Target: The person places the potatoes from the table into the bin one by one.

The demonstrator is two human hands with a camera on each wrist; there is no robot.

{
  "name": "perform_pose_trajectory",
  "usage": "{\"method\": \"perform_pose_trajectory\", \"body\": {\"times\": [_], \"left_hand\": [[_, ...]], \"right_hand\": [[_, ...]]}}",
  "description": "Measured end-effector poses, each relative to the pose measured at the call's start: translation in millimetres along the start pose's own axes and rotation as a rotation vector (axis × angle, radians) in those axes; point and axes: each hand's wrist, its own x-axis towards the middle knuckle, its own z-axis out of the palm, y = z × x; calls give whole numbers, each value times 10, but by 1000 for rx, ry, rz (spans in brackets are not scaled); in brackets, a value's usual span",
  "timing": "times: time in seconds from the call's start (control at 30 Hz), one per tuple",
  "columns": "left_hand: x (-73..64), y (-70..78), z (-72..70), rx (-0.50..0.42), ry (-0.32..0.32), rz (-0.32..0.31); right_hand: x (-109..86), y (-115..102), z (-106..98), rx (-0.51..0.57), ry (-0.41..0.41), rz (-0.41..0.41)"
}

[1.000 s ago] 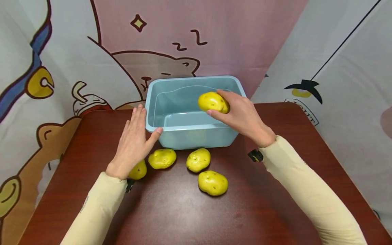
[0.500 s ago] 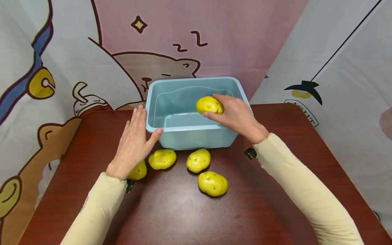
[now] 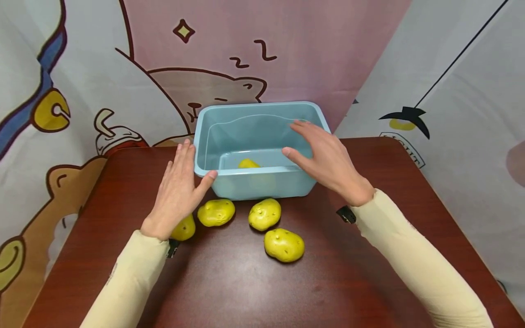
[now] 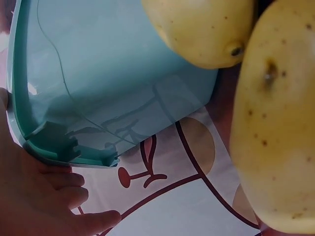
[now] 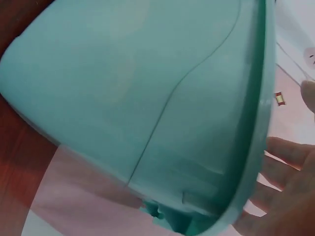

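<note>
Brown table [image 3: 246, 291], right grip [image 3: 329, 159] wide above tub [image 3: 262, 185]

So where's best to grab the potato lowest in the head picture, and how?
Probably across the middle of that potato, from above and the right: it's longer sideways than front to back, and another potato sits close behind its left end.

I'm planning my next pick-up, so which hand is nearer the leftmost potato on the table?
Left. The left hand is at the left end of the tub, its wrist partly hiding the potato; the right hand is farther off, at the tub's right end.
</note>
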Motion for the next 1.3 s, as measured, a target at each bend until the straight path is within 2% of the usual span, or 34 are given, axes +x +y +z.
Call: {"method": "perform_pose_trajectory", "body": {"times": [0.2, 0.33, 0.53, 0.67, 0.87, 1.03, 1.3], "left_hand": [[9, 3, -21, -4, -12, -9], [27, 5, -49, -21, -10, -18], [121, 21, -94, -91, 47, -23], [202, 48, -115, -99, 30, -40], [251, 62, -115, -76, -63, -80], [256, 48, -107, -64, -81, -91], [273, 60, -102, -32, -106, -91]], "right_hand": [[-327, -25, -50, 47, 124, -88], [-564, -38, -44, 80, 172, -138], [-856, -55, 19, 97, 188, -180], [-1015, -72, 79, 110, 180, -205], [-1195, -99, 206, 117, 113, -216], [-1304, -124, 324, 149, 11, -206], [-1427, -131, 558, 172, -105, -217]]}}
